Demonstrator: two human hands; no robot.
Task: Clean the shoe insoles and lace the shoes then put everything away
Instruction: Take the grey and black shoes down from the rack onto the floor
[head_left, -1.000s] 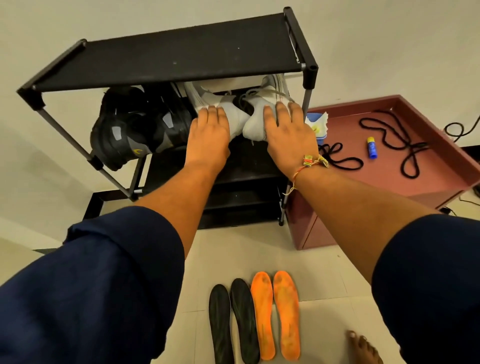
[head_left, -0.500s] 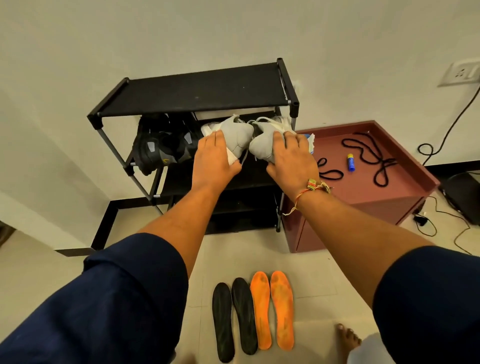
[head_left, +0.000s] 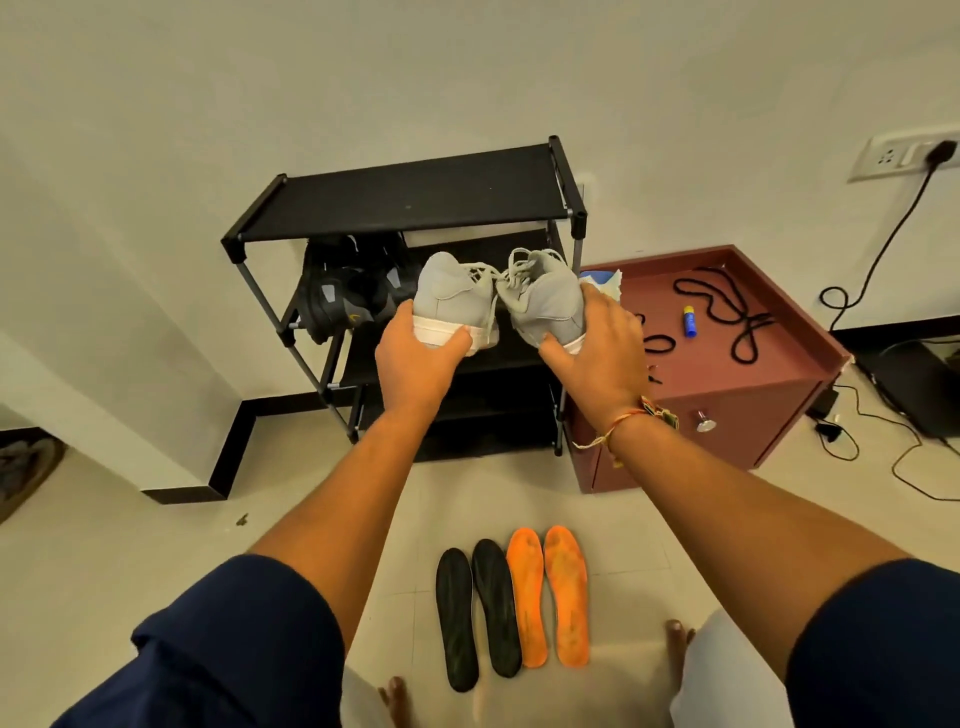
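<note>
Now we've got both grey shoes off the rack (head_left: 405, 195) & out in the air in front of it. A sec ago they sat on the 2nd shelf w/ our palms flat on the heels; half a sec ago we'd just started drawing them out. Now each grip holds a shoe: left hand (head_left: 415, 358) is wrapped round the heel & white sole of the left shoe (head_left: 449, 301), thumb under the sole edge; right hand (head_left: 597, 353) cups the heel of the right shoe (head_left: 545, 299), thumb below, fingers over the far side. Toes point away from us, laces loose & tangled between the pair.

What that means, in our judgement: fetch step done, shoes are free of the shelf, next is prob. setting them down on the floor nr the insoles. Black insoles (head_left: 478, 613) & orange insoles (head_left: 550, 592) lie side by side on the tiles between our feet, orange ones look grubby, so cleaning isn't done yet. Black shoes (head_left: 348, 296) sit on the 2nd shelf, left side. Black laces (head_left: 727, 306) & a small blue tube (head_left: 689, 319) lie on the red worktop (head_left: 779, 374) right of the rack, so lacing is also pending. Early in the task overall.
</note>
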